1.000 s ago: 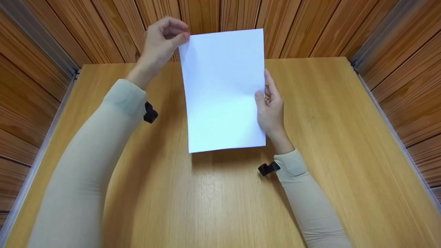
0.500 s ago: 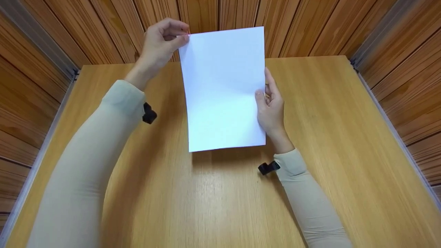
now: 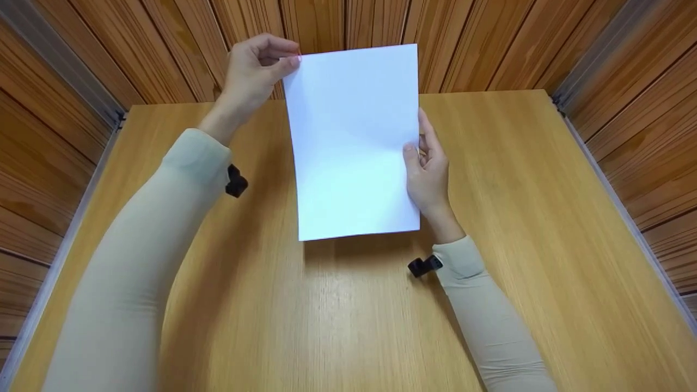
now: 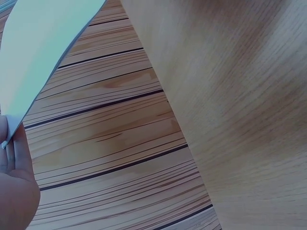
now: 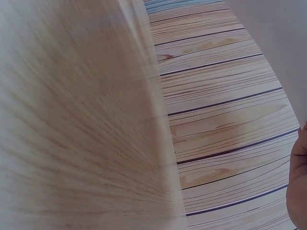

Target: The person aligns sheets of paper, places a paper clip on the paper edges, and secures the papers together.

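Observation:
A blank white sheet of paper point(image 3: 354, 147) is held up above the table, its long sides running away from me. My left hand point(image 3: 253, 73) pinches its far left corner between thumb and fingers. Midway along the right edge, my right hand point(image 3: 430, 177) grips the paper, thumb on the face and fingers behind. In the left wrist view the paper point(image 4: 38, 52) curves down to the left hand point(image 4: 17, 177) at the frame's left side. The right wrist view shows the underside of the paper point(image 5: 283, 43) and part of the right hand point(image 5: 298, 187).
Below the paper lies a light wooden table point(image 3: 337, 326), on which its shadow falls. Wood-plank walls point(image 3: 452, 32) close off the back and both sides. A small black wrist camera point(image 3: 237, 181) sits at the left cuff, another black camera point(image 3: 425, 267) at the right.
Both hands keep the same hold on the paper. The left hand has shifted very slightly toward me; otherwise hardly anything differs.

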The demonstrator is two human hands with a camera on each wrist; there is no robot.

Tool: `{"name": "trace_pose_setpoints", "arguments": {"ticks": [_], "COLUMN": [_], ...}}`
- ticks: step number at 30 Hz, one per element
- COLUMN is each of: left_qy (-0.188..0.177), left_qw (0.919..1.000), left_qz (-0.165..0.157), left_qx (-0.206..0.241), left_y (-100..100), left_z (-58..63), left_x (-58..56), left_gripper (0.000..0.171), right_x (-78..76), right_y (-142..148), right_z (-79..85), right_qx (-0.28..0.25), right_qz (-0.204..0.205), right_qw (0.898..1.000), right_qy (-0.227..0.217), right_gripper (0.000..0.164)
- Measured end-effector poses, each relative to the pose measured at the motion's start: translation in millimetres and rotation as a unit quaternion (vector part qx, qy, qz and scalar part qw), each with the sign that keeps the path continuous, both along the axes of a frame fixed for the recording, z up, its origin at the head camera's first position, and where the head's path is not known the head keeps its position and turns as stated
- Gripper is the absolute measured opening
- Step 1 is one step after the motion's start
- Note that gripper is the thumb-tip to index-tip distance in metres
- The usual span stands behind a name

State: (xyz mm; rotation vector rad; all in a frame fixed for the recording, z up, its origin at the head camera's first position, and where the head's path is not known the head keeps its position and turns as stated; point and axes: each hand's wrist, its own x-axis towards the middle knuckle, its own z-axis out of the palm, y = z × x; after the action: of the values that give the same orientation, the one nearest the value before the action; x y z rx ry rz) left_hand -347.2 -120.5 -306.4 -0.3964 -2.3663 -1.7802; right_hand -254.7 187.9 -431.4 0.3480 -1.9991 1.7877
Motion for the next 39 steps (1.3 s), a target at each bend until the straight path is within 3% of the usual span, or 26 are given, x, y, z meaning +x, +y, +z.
{"name": "trace_pose_setpoints", "arguments": {"ticks": [7,18,28,39], "left_qy": [0.008,0.024,0.080,0.081], "left_qw": [0.9999,0.9996,0.9947,0.9940], "left_qz": [-0.011,-0.003,0.021,0.034], "left_qx": [-0.003,-0.018,-0.062,-0.066], "left_y": [0,2,4,6], "left_z": [0.7,8.2,4.3,5.4], "left_x": [2.7,22.1,22.1,20.9], "left_gripper": [0.024,0.026,0.024,0.021], "right_x": [0.4,-0.6,-0.4,-1.2], "right_y": [1,0,0,0], "right_z": [-0.1,-0.3,-0.6,-0.2], "right_qx": [-0.002,-0.009,0.004,0.006], "right_qz": [-0.001,0.005,-0.002,-0.012], "right_qw": [1.000,1.000,1.000,1.000], "right_qy": [0.003,0.004,0.003,-0.001], "right_gripper": [0.061,0.061,0.061,0.061]}}
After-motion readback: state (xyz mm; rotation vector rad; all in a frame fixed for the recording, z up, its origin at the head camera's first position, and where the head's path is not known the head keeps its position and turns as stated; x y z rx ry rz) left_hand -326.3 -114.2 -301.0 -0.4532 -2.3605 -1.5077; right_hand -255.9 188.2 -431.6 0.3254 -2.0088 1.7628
